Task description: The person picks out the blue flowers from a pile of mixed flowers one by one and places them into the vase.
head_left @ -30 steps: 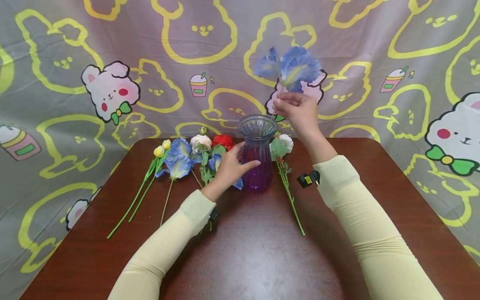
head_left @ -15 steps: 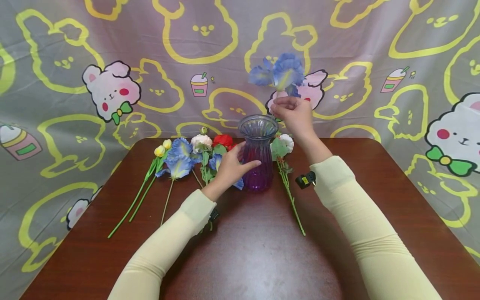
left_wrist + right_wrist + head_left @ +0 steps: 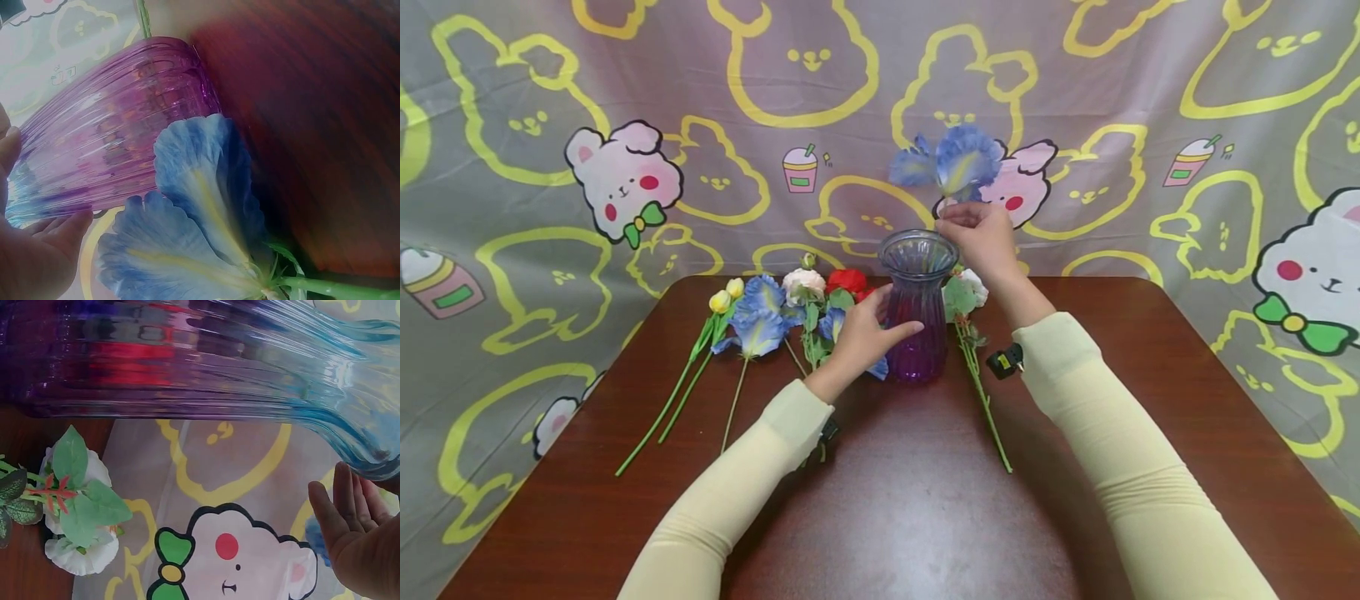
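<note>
A ribbed glass vase (image 3: 917,333), purple below and bluish-clear at its flared neck, stands upright toward the back of the table. My left hand (image 3: 862,333) holds its left side, thumb across the front and fingers around behind. Above the rim's right side, my right hand (image 3: 987,242) pinches a blue artificial iris (image 3: 966,162) just under its petals. Its stem is mostly hidden by the hand and vase. From the right wrist view, the right hand (image 3: 359,531) is close beside the vase's mouth. Another blue iris (image 3: 203,194) lies by the vase base in the left wrist view.
Left of the vase lie yellow tulips (image 3: 722,298), blue irises (image 3: 756,321), a pale pink flower (image 3: 802,285) and a red one (image 3: 846,281). A white flower (image 3: 973,287) with a long green stem lies to the right. Behind the brown table (image 3: 1150,400) hangs a cartoon-printed curtain (image 3: 842,150).
My right hand has come down and left with the iris, bringing the bloom lower and nearer the vase's mouth. The left hand and vase have stayed in place.
</note>
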The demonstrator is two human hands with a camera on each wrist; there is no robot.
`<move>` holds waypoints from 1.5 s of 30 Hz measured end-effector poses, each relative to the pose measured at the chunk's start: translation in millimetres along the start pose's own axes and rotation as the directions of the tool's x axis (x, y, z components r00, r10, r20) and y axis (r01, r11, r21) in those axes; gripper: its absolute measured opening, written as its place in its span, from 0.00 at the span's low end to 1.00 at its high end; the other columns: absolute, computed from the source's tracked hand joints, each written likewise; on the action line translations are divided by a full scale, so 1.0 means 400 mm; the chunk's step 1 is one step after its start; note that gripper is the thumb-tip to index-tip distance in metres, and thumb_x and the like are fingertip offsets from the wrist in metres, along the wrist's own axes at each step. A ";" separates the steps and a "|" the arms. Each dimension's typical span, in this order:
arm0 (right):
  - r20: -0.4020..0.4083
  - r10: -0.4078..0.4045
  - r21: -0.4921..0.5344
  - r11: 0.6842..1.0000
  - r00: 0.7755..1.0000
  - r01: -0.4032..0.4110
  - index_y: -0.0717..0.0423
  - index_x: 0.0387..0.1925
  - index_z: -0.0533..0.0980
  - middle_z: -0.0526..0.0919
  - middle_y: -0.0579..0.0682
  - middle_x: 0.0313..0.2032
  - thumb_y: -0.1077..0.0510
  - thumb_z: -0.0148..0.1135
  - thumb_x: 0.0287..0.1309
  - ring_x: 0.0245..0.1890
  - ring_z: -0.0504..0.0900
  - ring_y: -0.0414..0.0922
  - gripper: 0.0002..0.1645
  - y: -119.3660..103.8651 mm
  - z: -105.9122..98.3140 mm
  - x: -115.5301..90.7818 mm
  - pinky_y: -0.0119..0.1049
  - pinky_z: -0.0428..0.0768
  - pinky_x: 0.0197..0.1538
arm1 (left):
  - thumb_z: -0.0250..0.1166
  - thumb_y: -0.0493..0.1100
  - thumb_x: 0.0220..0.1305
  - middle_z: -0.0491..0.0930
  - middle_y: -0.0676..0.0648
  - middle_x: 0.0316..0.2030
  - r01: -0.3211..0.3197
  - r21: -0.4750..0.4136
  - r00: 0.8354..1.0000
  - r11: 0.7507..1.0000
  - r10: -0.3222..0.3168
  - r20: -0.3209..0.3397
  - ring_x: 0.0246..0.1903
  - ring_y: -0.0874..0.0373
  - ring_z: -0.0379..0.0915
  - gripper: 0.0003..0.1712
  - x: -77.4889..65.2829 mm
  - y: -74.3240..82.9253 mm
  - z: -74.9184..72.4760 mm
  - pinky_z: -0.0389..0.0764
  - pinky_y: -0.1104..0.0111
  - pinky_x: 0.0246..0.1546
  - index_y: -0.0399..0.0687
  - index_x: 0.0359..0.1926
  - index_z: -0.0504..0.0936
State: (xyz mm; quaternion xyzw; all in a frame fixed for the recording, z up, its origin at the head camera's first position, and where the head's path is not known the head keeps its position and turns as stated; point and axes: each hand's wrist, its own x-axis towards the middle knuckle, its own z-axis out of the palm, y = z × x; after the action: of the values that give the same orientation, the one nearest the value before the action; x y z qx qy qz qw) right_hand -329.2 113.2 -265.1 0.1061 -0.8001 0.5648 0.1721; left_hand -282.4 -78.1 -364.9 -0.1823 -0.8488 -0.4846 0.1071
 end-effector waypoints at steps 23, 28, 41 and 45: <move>0.164 0.153 0.069 0.984 0.974 -0.166 0.66 0.45 0.78 0.82 0.56 0.44 0.57 0.65 0.61 0.41 0.78 0.45 0.16 -0.003 0.006 -0.005 0.35 0.75 0.43 | 0.74 0.53 0.54 0.73 0.39 0.61 0.014 -0.005 1.000 1.000 -0.013 0.019 0.56 0.49 0.75 0.46 -0.001 0.000 -0.004 0.76 0.61 0.54 0.38 0.68 0.66; 0.159 0.157 0.056 0.984 0.975 -0.168 0.67 0.47 0.78 0.81 0.57 0.45 0.56 0.64 0.62 0.43 0.78 0.46 0.18 0.001 0.007 -0.002 0.37 0.76 0.47 | 0.74 0.53 0.54 0.73 0.39 0.61 0.011 0.001 1.000 1.000 -0.011 0.016 0.55 0.49 0.75 0.46 -0.001 0.001 -0.004 0.76 0.60 0.53 0.38 0.68 0.67; 0.152 0.239 0.038 0.968 0.959 -0.247 0.66 0.50 0.79 0.81 0.57 0.46 0.50 0.64 0.63 0.45 0.79 0.47 0.24 -0.003 0.007 -0.001 0.40 0.79 0.46 | 0.74 0.54 0.55 0.74 0.38 0.60 0.008 -0.004 1.000 1.000 -0.008 0.020 0.55 0.49 0.75 0.46 0.001 0.001 -0.005 0.76 0.61 0.53 0.37 0.68 0.66; 0.170 0.287 0.045 0.953 0.943 -0.298 0.65 0.54 0.77 0.80 0.57 0.49 0.49 0.63 0.63 0.47 0.79 0.48 0.26 -0.005 0.007 0.000 0.40 0.80 0.45 | 0.74 0.54 0.54 0.74 0.39 0.60 0.007 -0.001 1.000 1.000 -0.007 0.018 0.55 0.49 0.75 0.46 0.001 0.000 -0.005 0.76 0.61 0.53 0.37 0.67 0.67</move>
State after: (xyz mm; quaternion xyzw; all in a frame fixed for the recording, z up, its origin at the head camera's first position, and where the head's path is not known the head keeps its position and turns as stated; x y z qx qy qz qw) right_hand -328.9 110.1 -264.3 0.0375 -0.7979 0.6013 0.0170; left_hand -282.7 -79.6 -363.7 -0.1837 -0.8501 -0.4838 0.0977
